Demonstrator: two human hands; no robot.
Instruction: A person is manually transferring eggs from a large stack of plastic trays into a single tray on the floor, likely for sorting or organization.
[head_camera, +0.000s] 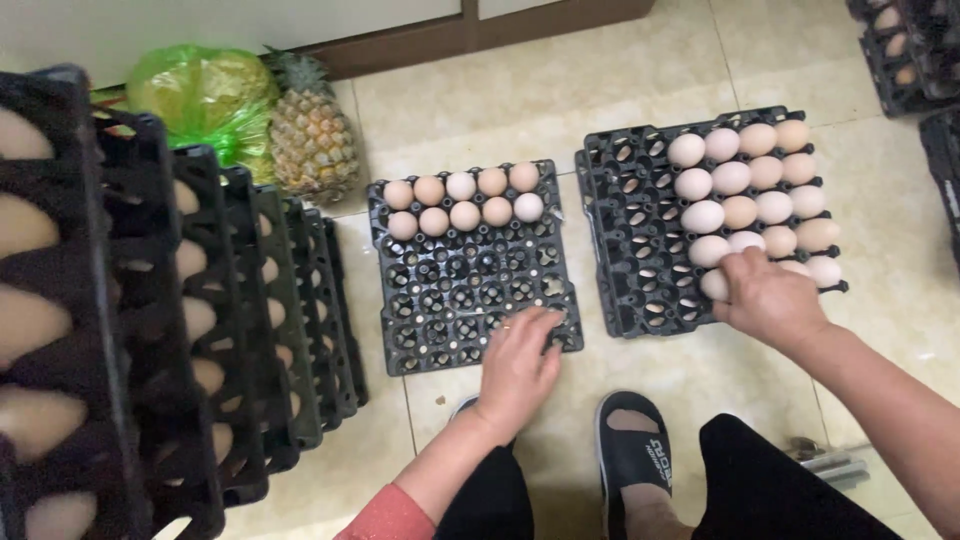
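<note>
Head view: right hand (768, 298) closes its grip on eggs (716, 283) at the right tray's (640, 240) near edge; left hand (518, 362), open, steadies the middle tray (470, 300). Squeezing too many could crack or drop them onto the floor (620, 90).

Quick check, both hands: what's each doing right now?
Left hand: fingers spread open, resting on the near edge of the middle black egg tray, holding nothing.
Right hand: curled over eggs in the right tray; grip cannot be told.
</note>
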